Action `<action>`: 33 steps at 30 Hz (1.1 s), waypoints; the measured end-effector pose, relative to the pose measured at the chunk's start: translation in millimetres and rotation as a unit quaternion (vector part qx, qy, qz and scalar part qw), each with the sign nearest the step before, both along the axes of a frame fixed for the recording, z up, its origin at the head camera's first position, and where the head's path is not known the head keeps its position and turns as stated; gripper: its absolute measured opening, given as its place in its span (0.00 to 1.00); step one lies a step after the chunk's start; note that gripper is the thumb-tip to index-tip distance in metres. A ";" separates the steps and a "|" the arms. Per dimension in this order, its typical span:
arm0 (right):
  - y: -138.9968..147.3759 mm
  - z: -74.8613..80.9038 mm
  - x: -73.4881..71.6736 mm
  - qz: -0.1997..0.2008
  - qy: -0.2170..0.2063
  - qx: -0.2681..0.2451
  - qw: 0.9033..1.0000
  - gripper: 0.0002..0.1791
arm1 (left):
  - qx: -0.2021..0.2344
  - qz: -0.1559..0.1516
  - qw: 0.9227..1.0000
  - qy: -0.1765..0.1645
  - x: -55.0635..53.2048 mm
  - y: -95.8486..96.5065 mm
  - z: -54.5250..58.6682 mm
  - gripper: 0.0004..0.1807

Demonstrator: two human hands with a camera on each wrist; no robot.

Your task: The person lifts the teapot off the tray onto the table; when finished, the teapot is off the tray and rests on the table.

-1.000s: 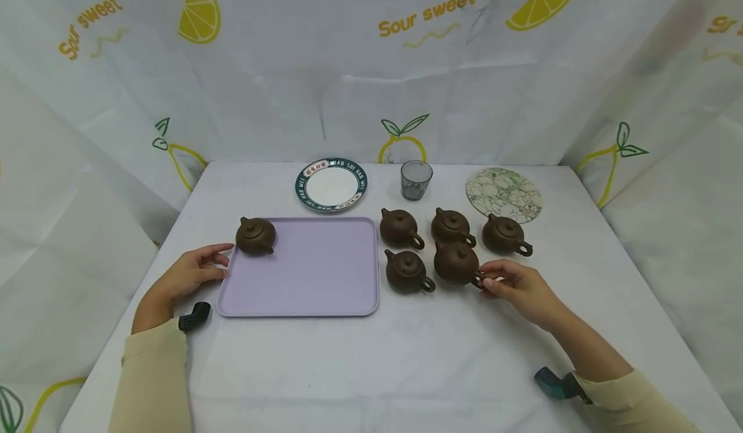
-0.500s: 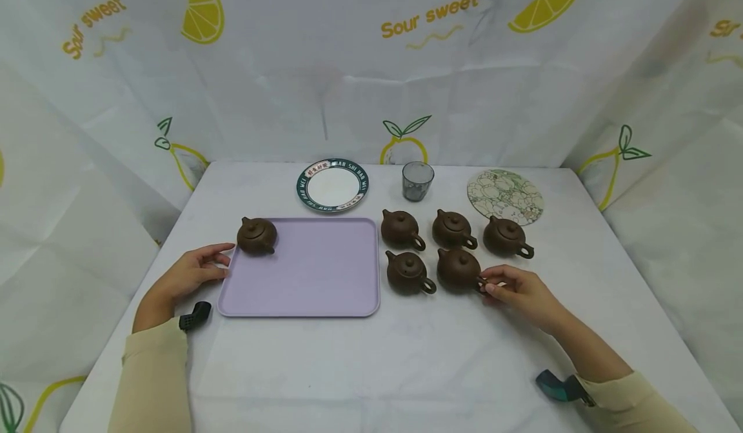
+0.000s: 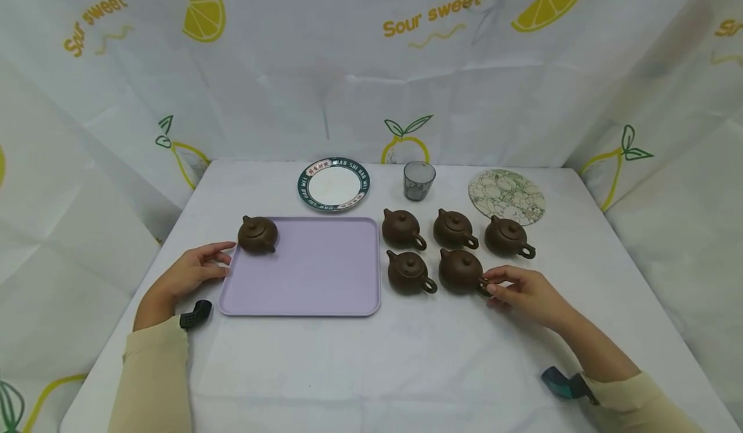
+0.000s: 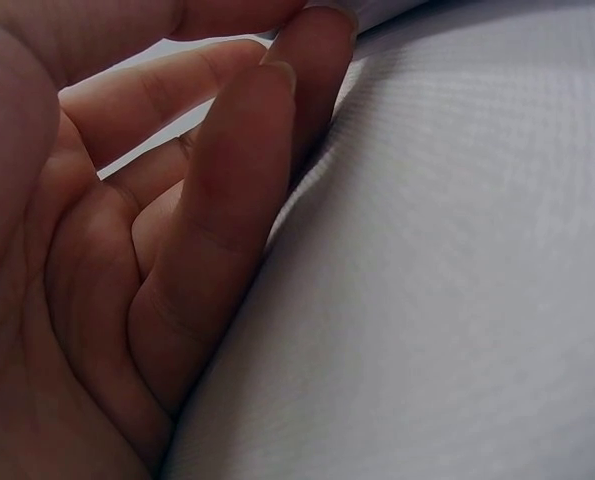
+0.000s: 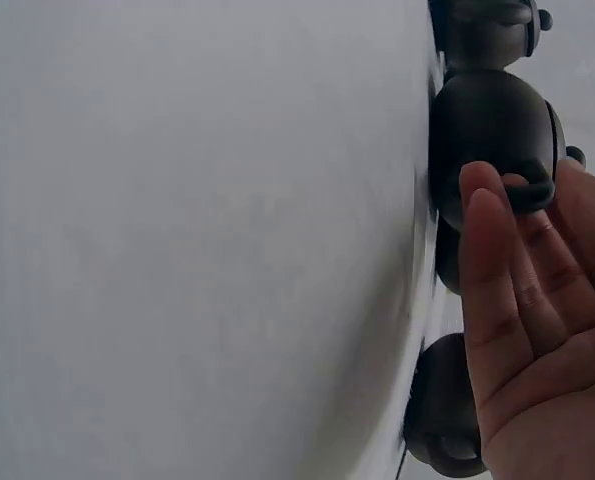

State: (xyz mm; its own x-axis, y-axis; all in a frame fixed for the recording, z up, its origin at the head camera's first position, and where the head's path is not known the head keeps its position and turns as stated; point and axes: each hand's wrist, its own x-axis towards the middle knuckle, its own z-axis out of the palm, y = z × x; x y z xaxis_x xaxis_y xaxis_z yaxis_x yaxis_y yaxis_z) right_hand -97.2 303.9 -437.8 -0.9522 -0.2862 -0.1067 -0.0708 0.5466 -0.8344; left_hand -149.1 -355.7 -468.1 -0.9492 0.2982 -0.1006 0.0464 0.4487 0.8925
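Note:
My right hand [image 3: 525, 294] pinches the loop handle of a dark brown teapot [image 3: 460, 270], which stands upright in the near row. In the right wrist view, the fingertips [image 5: 489, 215] lie at that teapot's handle [image 5: 529, 190]. Just left of it stands a second teapot [image 3: 407, 271]. Behind are three matching ones: a left teapot [image 3: 399, 228], a middle teapot [image 3: 452, 228] and a right teapot [image 3: 505, 236]. My left hand [image 3: 188, 271] rests beside the lilac tray [image 3: 307, 278], fingertips at its left edge. On the tray's far left corner sits another teapot [image 3: 257, 235].
Along the back of the white table [image 3: 290, 368] are a green-rimmed plate [image 3: 306, 199], a grey glass [image 3: 418, 181] and a round patterned mat [image 3: 505, 194]. A printed white curtain [image 3: 325, 71] hangs behind the table's far edge.
The teapot in my right hand has moved a little toward me, away from the middle teapot behind it, and then stayed nearly still. My left hand keeps its place at the tray.

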 end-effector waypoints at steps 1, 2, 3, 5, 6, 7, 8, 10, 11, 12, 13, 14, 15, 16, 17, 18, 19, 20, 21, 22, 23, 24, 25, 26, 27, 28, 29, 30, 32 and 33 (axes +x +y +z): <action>0.0 4.1 -1.1 -0.004 0.010 0.024 1.000 0.18 | -0.003 0.002 1.000 0.001 0.2 0.0 0.4 0.33; -0.2 8.0 -2.4 -0.011 0.022 0.043 0.999 0.18 | -0.007 0.002 1.000 0.001 0.2 -0.3 0.5 0.33; -0.8 12.1 -4.0 -0.018 0.036 0.058 0.998 0.18 | -0.011 0.005 1.000 0.000 0.1 -0.6 0.8 0.33; -3.8 20.5 -7.9 -0.029 0.068 0.067 0.995 0.19 | -0.015 0.004 1.000 0.000 0.3 0.0 2.0 0.32; -7.0 24.6 -10.4 -0.032 0.081 0.060 0.994 0.19 | -0.017 0.006 1.000 -0.001 0.1 -0.1 2.3 0.32; -11.8 28.5 -13.3 -0.033 0.093 0.045 0.994 0.19 | -0.017 0.006 1.000 -0.001 0.1 0.1 2.6 0.32; -18.3 31.9 -16.6 -0.033 0.104 0.032 0.994 0.19 | -0.018 0.005 1.000 -0.002 0.3 0.0 2.7 0.32; -36.7 37.7 -23.2 -0.024 0.115 0.002 0.993 0.18 | -0.014 0.007 1.000 -0.004 0.7 0.0 3.4 0.32; -48.2 39.8 -26.7 -0.015 0.116 -0.018 0.993 0.18 | -0.013 0.008 1.000 -0.005 1.1 -0.2 3.5 0.32; -60.6 41.7 -30.0 -0.004 0.116 -0.038 0.992 0.18 | -0.014 0.007 1.000 -0.006 1.4 -0.5 3.5 0.32; -73.8 43.6 -33.1 0.010 0.114 -0.059 0.992 0.18 | -0.016 0.008 1.000 -0.009 1.6 -1.0 3.5 0.33; -87.7 44.4 -36.2 0.025 0.113 -0.078 0.990 0.17 | -0.018 0.007 1.000 -0.010 1.6 -1.6 3.0 0.33; -101.8 45.9 -38.8 0.039 0.107 -0.094 0.989 0.17 | -0.016 0.008 1.000 -0.012 1.6 -1.7 2.7 0.33; -116.0 47.6 -40.9 0.053 0.098 -0.111 0.987 0.17 | -0.016 0.006 1.000 -0.012 1.4 -1.7 2.4 0.33; -130.1 49.2 -42.9 0.067 0.092 -0.127 0.985 0.16 | -0.017 0.006 1.000 -0.011 1.4 -1.5 2.1 0.33; -144.0 50.1 -44.9 0.080 0.085 -0.137 0.984 0.16 | -0.018 0.007 1.000 -0.011 1.3 -1.3 1.9 0.33; -158.3 50.0 -47.0 0.091 0.079 -0.143 0.982 0.16 | -0.017 0.006 1.000 -0.011 1.1 -1.1 1.7 0.33; -172.6 49.1 -49.0 0.101 0.072 -0.149 0.981 0.16 | -0.014 0.005 1.000 -0.010 1.2 -0.7 1.7 0.33; -186.9 48.5 -50.7 0.111 0.061 -0.157 0.979 0.16 | -0.012 0.004 1.000 -0.009 1.2 -0.4 1.6 0.33; -201.1 46.3 -52.5 0.123 0.053 -0.167 0.977 0.16 | -0.013 0.005 1.000 -0.008 1.4 -0.3 1.9 0.33; -215.2 43.0 -54.8 0.134 0.045 -0.176 0.974 0.16 | -0.012 0.004 1.000 -0.009 1.3 -0.4 1.8 0.33; -229.1 39.1 -57.0 0.143 0.036 -0.182 0.972 0.16 | -0.012 0.005 1.000 -0.009 1.1 -0.6 1.6 0.33; -242.6 35.4 -58.7 0.149 0.027 -0.187 0.971 0.16 | -0.012 0.004 1.000 -0.008 0.6 -0.8 1.2 0.33; -255.5 31.8 -60.3 0.154 0.019 -0.192 0.969 0.17 | -0.012 0.005 1.000 -0.008 0.3 -0.7 1.4 0.33; -267.6 28.2 -62.0 0.156 0.010 -0.194 0.968 0.17 | -0.012 0.006 1.000 -0.008 0.0 -0.6 1.6 0.33; -279.0 24.7 -63.8 0.155 0.001 -0.194 0.969 0.17 | -0.012 0.006 1.000 -0.008 -0.3 -0.4 1.7 0.33; -289.5 20.9 -65.8 0.153 -0.005 -0.195 0.969 0.18 | -0.011 0.006 1.000 -0.009 -0.7 -0.3 1.8 0.33; -299.1 17.5 -67.8 0.149 -0.011 -0.195 0.969 0.18 | -0.011 0.006 1.000 -0.008 -0.8 -0.1 2.1 0.33; -316.0 10.9 -72.6 0.142 -0.023 -0.195 0.970 0.19 | -0.009 0.008 1.000 -0.010 -0.4 0.1 2.9 0.34; -323.5 8.3 -75.0 0.138 -0.031 -0.197 0.970 0.19 | -0.008 0.008 1.000 -0.009 -0.1 -0.2 2.6 0.34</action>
